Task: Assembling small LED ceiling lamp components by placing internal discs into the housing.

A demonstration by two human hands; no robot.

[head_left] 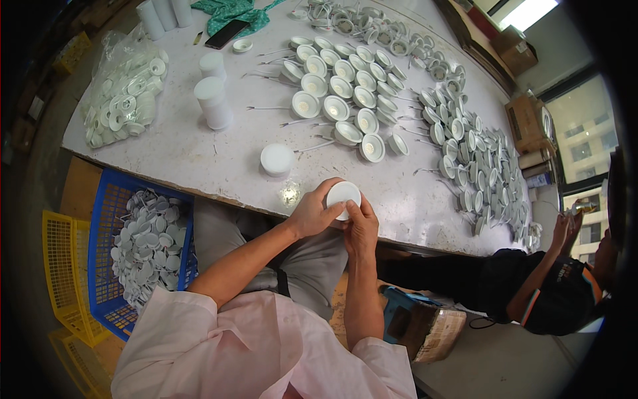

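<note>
Over the table's near edge, both my hands are closed on one round white downlight [343, 193], its flat white face turned up. My left hand [312, 211] grips its left side, with the thumb against the near rim. My right hand [362, 229] holds it from the near right, thumb pressed on the face. Its underside is hidden by my fingers. Just beyond stands a short stack of white discs [276, 159]. Farther off, open white lamp cups [336, 108] with wire leads lie in rows, their insides facing up.
Taller white disc stacks [212, 106] and a clear bag of white rings [126, 100] occupy the table's left side. Many lamps [475, 159] are heaped at right. A blue crate [100, 266] of finished-looking lamps stands at my left. Another person [551, 286] works at far right.
</note>
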